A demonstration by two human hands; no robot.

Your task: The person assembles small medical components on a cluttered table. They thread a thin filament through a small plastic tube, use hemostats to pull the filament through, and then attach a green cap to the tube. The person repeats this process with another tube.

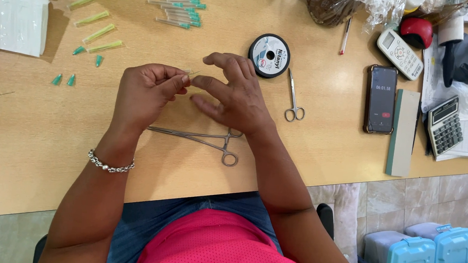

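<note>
Hands meet just left of wire spool (269,55). My left hand (146,91) grip pinched on tiny clear needle piece (192,73); right hand (234,95) grip loose, thumb and forefinger at its tip, other fingers spread. Long forceps (199,138) below spool, under wrists. Best: brace wrists on surface (29,147), keep pinch steady, feed slowly.

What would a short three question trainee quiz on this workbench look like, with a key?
1. True or false: the long forceps lie on the table below both hands.
2. Which sits nearest the right hand: A calculator, B wire spool, C blue cases?
3. What does the left hand wear at the wrist?

Key: 1 true. 2 B. 3 a chain bracelet.
</note>
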